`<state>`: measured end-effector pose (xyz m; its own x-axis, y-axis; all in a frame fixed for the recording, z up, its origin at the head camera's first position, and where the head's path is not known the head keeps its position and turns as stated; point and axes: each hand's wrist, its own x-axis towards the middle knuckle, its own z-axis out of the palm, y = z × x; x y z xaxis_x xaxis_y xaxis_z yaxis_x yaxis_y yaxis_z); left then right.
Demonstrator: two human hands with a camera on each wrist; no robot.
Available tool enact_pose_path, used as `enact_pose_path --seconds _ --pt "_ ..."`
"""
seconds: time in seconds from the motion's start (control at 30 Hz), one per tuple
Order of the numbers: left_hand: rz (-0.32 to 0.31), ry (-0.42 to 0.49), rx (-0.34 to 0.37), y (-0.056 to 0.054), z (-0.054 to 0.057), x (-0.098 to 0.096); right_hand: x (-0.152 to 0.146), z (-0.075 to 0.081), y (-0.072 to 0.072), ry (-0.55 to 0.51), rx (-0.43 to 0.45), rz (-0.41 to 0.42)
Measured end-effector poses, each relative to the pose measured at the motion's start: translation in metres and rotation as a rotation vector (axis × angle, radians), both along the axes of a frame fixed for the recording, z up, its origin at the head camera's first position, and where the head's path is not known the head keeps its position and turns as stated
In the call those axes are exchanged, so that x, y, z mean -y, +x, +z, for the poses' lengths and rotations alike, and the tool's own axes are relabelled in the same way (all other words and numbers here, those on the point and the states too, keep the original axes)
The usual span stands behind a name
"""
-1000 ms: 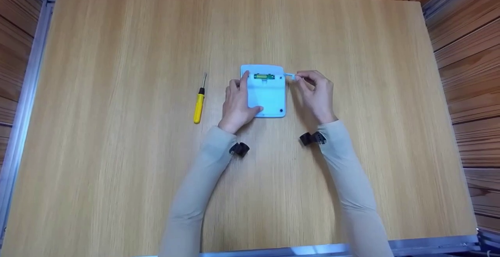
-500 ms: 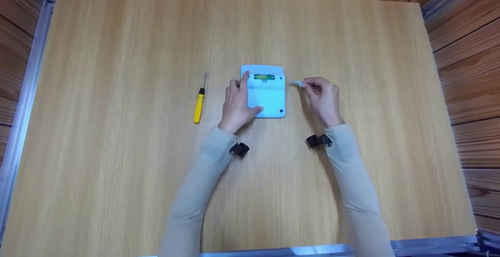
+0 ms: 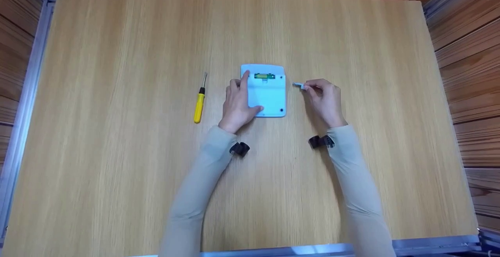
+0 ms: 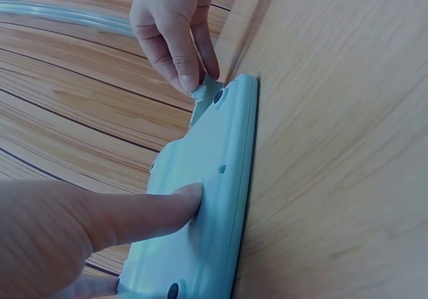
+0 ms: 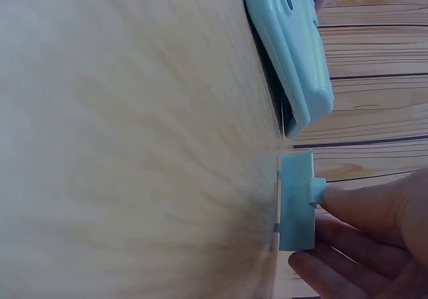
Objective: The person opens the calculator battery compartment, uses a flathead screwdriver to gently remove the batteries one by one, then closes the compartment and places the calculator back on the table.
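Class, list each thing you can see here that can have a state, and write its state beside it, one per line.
Blue device: back side up on the table
Battery: uncovered, lying in the device's back
Cover: off, apart from the device
Screwdriver: lying flat, not held
Left hand: resting on the device's left side
Right hand: pinching the cover

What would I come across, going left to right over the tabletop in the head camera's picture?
Yellow-handled screwdriver → left hand, its fingers reaching onto the next thing → light-blue device → small blue piece → right hand.
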<state>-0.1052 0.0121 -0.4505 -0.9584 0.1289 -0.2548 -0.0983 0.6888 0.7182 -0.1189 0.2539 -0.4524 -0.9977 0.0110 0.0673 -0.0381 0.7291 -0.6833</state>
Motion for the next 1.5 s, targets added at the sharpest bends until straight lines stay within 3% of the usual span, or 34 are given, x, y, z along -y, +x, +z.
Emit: enact_pose_path --seconds 0.3,0.93,1.23,1.5 --pt "-0.006 0.002 -0.014 0.000 0.001 0.000 -0.003 0.002 0.000 0.037 0.075 0.089" --pt "0.001 -0.007 -0.007 -0.002 0.002 0.000 -0.002 0.002 -0.001 0.046 0.116 0.083" --pt "0.001 -0.009 -0.006 0.000 0.002 0.000 0.002 0.005 0.003 0.046 0.016 0.125" --pt "0.005 -0.007 -0.001 0.000 0.001 0.000 0.008 0.007 0.006 -0.005 0.034 0.206"
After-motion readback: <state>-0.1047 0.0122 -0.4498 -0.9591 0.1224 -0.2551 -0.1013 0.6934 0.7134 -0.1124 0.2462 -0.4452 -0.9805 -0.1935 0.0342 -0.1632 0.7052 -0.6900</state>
